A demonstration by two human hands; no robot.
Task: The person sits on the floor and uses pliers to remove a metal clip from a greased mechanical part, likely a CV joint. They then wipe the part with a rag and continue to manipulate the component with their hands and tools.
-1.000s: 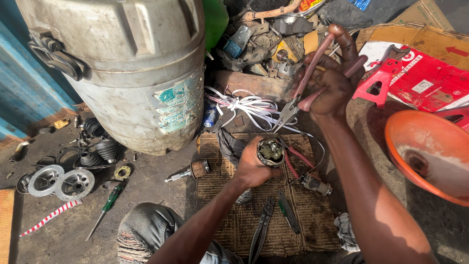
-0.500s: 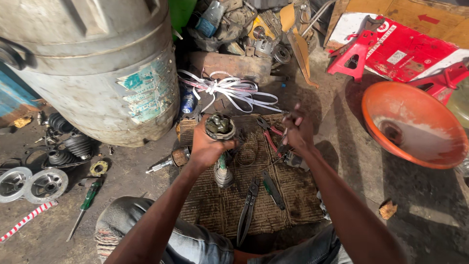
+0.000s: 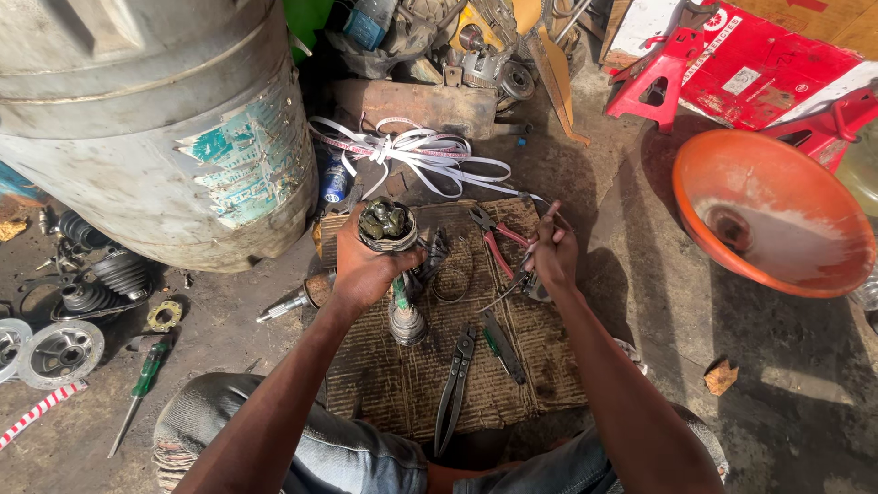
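Head view looks down at your two hands over a brown mat (image 3: 384, 384) on the dirty ground. Your left hand (image 3: 366, 270) is wrapped tight around a greasy round joint (image 3: 385, 221), which stands upright with its open cup facing up. Its shaft (image 3: 403, 316) points down from your fist and rests on the mat. Your right hand (image 3: 551, 256) is closed around a thin metal tool (image 3: 512, 288) that pokes down and to the left; you cannot tell just what kind of tool it is. The two hands are apart, with red pliers (image 3: 494, 242) lying on the mat between them. A metal ring (image 3: 450, 284) lies just beside the joint. Two more dark pliers (image 3: 455, 389) lie lower on the mat, near your knees. A big grey tank (image 3: 137, 119) stands to the left, close to your left hand. White straps (image 3: 412, 151) lie tangled above the mat. An orange bowl (image 3: 777, 183) sits well to the right, with a red stand (image 3: 663, 73) above it. A green screwdriver (image 3: 139, 389) and a round metal hub (image 3: 59, 352) lie on the ground at the far left.
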